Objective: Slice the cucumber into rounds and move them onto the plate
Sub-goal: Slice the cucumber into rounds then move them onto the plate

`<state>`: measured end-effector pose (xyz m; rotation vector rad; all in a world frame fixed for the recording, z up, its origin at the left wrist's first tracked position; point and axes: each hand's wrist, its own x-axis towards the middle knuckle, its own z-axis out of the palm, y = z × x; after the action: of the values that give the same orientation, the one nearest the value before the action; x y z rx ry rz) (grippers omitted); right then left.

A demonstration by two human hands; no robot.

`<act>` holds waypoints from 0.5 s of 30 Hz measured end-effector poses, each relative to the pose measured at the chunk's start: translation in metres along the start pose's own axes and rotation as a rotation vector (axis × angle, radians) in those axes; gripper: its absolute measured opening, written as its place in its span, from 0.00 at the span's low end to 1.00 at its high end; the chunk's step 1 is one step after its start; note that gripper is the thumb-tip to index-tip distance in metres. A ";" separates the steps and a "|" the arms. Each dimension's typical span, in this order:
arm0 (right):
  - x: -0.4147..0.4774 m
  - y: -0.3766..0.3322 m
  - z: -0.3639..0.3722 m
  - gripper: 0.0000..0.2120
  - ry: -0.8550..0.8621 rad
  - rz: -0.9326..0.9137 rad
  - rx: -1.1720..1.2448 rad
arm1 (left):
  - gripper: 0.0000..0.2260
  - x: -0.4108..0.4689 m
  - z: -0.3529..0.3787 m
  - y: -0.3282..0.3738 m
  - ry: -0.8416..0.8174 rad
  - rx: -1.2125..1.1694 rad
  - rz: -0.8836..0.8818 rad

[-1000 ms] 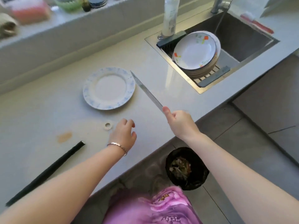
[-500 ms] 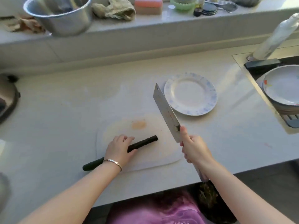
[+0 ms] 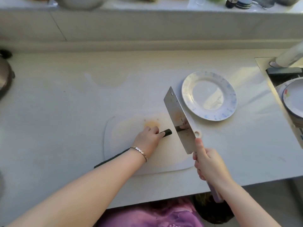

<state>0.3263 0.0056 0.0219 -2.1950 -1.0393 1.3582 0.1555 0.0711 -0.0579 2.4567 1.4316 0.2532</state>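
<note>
While our left hand (image 3: 148, 139) presses the cucumber (image 3: 166, 133) flat on the board (image 3: 170, 159), our right hand (image 3: 207, 164) is clamped on the cleaver (image 3: 179, 121) handle, blade raised just beside the cucumber's cut end. The plate (image 3: 231, 102) sits on the surface (image 3: 65, 99) beyond the board.

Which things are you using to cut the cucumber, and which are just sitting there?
Using: cucumber, cleaver, cutting board, blue-rimmed plate, left hand, right hand.

Just sitting: dishes in the sink, white bottle, jars on the ledge.
</note>
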 end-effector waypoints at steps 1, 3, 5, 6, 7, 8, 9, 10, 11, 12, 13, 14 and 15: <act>0.001 -0.001 -0.001 0.28 -0.005 -0.006 -0.017 | 0.25 0.001 0.001 0.001 0.008 -0.006 -0.026; 0.005 -0.001 -0.002 0.27 -0.020 -0.025 -0.051 | 0.24 -0.001 0.004 0.004 0.019 -0.018 -0.062; 0.009 -0.002 -0.002 0.27 -0.042 -0.044 -0.081 | 0.22 -0.003 0.006 0.008 0.025 -0.051 -0.080; 0.011 -0.004 -0.002 0.27 -0.055 -0.052 -0.093 | 0.21 -0.003 0.007 0.010 0.038 -0.070 -0.094; 0.011 -0.005 -0.002 0.26 -0.069 -0.062 -0.111 | 0.20 -0.003 0.009 0.011 0.054 -0.086 -0.111; 0.012 -0.005 -0.002 0.26 -0.079 -0.072 -0.135 | 0.20 -0.002 0.010 0.013 0.064 -0.096 -0.128; 0.013 -0.005 -0.002 0.26 -0.087 -0.080 -0.160 | 0.20 -0.002 0.011 0.014 0.068 -0.100 -0.140; 0.014 -0.005 -0.002 0.26 -0.094 -0.086 -0.181 | 0.21 -0.001 0.012 0.014 0.073 -0.101 -0.152; 0.015 -0.005 -0.002 0.26 -0.099 -0.088 -0.198 | 0.21 0.000 0.013 0.014 0.078 -0.097 -0.160; 0.016 -0.005 -0.002 0.26 -0.104 -0.086 -0.213 | 0.21 -0.001 0.013 0.015 0.082 -0.092 -0.164; 0.017 -0.005 -0.002 0.26 -0.108 -0.083 -0.223 | 0.21 -0.001 0.014 0.015 0.087 -0.088 -0.163; 0.018 -0.004 -0.001 0.26 -0.112 -0.082 -0.231 | 0.21 -0.001 0.013 0.016 0.092 -0.086 -0.163; 0.019 -0.004 -0.001 0.26 -0.115 -0.084 -0.241 | 0.20 -0.001 0.013 0.017 0.096 -0.083 -0.166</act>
<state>0.3311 0.0219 0.0132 -2.2309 -1.3862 1.3989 0.1727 0.0601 -0.0646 2.2722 1.6202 0.3905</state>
